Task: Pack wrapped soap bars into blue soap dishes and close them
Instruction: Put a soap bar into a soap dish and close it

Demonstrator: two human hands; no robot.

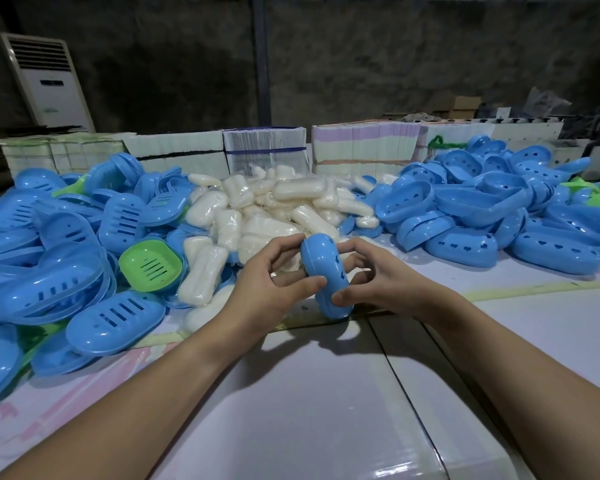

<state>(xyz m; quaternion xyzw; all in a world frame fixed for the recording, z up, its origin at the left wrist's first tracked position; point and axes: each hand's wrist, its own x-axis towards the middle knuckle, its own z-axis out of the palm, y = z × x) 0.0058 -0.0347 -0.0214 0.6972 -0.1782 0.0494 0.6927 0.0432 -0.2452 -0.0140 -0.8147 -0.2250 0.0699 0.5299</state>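
A: What does the table carry, from the largest item down?

B: A white table bears, at its far edge, a row of banded stacks of flat cartons. In front of them, at the left, lies a heap of blue slotted dish halves; at the right, a heap of blue dish halves with heart-shaped holes; between the two, a mound of wrapped soap bars. One green dish half rests on the left heap, just beside the soap.

A: And the item in hand?

B: A closed blue soap dish, standing on end and tilted, is held above the near edge of the soap mound. The left hand grips its left side, fingers curled behind and thumb at the front. The right hand pinches its lower right edge with the thumb, fingers curled round the far side.

A: Background?

B: A floor-standing air conditioner stands at the far left.
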